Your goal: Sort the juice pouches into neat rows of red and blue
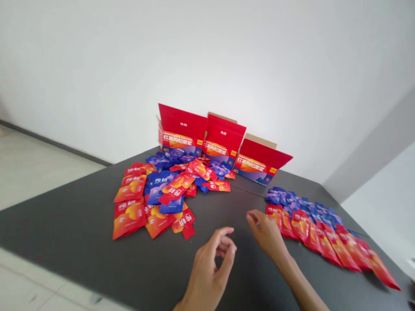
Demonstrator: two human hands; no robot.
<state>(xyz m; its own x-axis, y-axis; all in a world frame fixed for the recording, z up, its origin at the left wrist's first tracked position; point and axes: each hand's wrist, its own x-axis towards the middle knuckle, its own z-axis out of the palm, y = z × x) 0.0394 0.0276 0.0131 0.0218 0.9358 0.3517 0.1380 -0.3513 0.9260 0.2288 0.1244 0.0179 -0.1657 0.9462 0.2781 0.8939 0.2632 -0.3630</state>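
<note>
Left hand (210, 263) and right hand (266, 233) are empty, fingers half-curled; at the latter's three o'clock, red goji pouches (301, 225) front blue pouches (295, 201), apparently ranked by colour.

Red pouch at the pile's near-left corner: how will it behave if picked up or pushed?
The red pouch will probably flex, since it looks like thin film packaging. Lying flat on the table, it seems likelier to slide than roll.

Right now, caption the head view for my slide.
Empty-looking left hand and right hand between pouch heap and pouch rows, three open boxes behind.
</note>
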